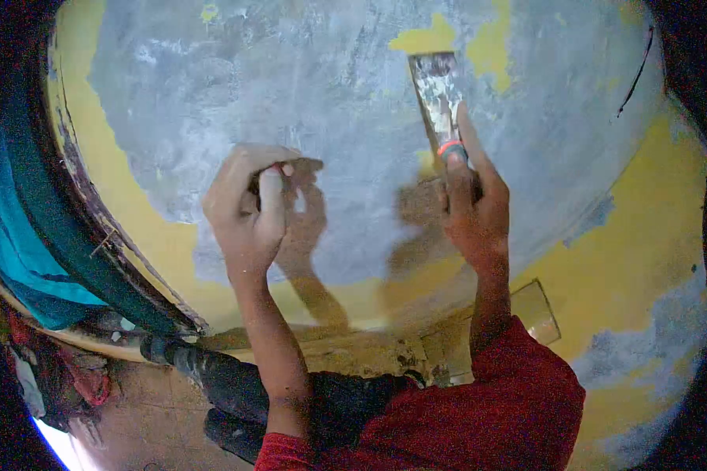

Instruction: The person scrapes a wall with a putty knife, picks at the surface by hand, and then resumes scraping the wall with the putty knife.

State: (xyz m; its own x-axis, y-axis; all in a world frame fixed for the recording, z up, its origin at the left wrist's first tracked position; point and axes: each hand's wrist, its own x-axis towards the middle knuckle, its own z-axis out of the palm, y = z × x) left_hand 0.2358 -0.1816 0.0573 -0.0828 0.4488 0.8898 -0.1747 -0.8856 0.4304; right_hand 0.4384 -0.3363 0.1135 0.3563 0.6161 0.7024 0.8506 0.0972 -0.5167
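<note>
My right hand (475,196) is closed round the handle of a scraper (438,90), its wide metal blade pointing up against the wall and smeared with pale and dark residue. To the left, my left hand (251,204) is curled, fingertips and thumb together, with a small bit of red showing at the pinch; what it holds is too small to name. Both hands are in front of a wall (291,86) with a grey-blue coat over yellow paint, and they cast shadows on it. Yellow patches show around the blade's tip.
A dark frame edge (102,196) and teal cloth (31,251) are at the left. Below lie a tiled floor (149,400) and piled reddish cloths (78,369). A small rectangular plate (536,312) is on the yellow wall at the right, beside my red sleeve.
</note>
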